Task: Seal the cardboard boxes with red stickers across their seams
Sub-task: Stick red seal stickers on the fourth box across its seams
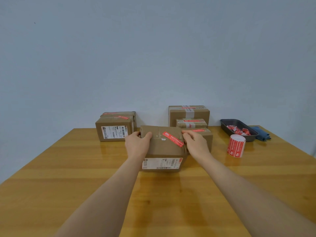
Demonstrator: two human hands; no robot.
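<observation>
A cardboard box [164,147] sits at the middle of the wooden table [85,168], a white shipping label on its near face. A red sticker [172,139] lies slantwise across the taped seam on its top. My left hand [137,142] grips the box's left top edge, thumb on the lid. My right hand [195,142] clasps the right top edge, next to the sticker's end. A roll of red stickers [236,145] stands upright to the right of the box.
Two stickered boxes [116,127] stand at the back left against the wall. Behind my right hand is a stack of three boxes [189,115] with red stickers. A dark tray [227,125] holding crumpled red scraps and a blue cloth [262,134] lie at the far right.
</observation>
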